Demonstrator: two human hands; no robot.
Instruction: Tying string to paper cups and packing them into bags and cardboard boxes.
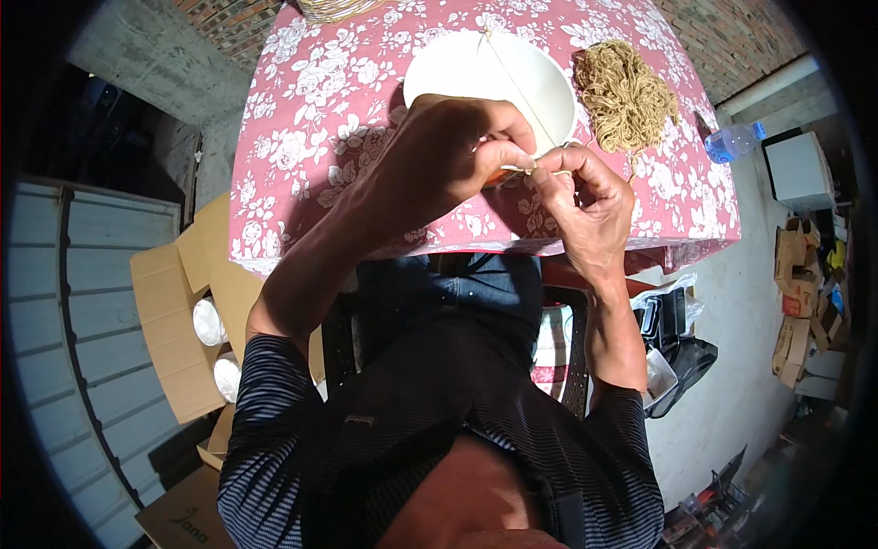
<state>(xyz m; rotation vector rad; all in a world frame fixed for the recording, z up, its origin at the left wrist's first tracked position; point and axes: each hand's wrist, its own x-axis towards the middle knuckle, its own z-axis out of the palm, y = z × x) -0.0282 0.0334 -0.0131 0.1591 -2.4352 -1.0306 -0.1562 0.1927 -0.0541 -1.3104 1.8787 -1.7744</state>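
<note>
Two bare hands meet at the near rim of a white bowl (pixel 439 69), and a thin pale cord (pixel 512 80) runs between their fingertips. The left hand (pixel 462 137) reaches over the bowl's near left side, its thumb and forefinger brought together in a pinch on the cord. The right hand (pixel 590 201) is just outside the bowl's near right rim, thumb and forefinger likewise closed on the cord, with the other fingers curled in. The tips of the two hands are close together, and which stretch of cord each one grips is too small to tell. From there the cord slants across the bowl to its far rim.

Something orange (pixel 498 177), mostly hidden by the left hand, shows at the bowl's near side. A loose heap of tan yarn (pixel 626 96) lies just to the right of the bowl, with a loose strand trailing toward the person. Farther right of the bowl, by the table's edge, is a clear bottle (pixel 732 144) with a blue label. A woven basket (pixel 334 7), cut off by the top of the view, is beyond the bowl to its left. Under the bowl spreads a pink tablecloth (pixel 302 119) with white flowers.
</note>
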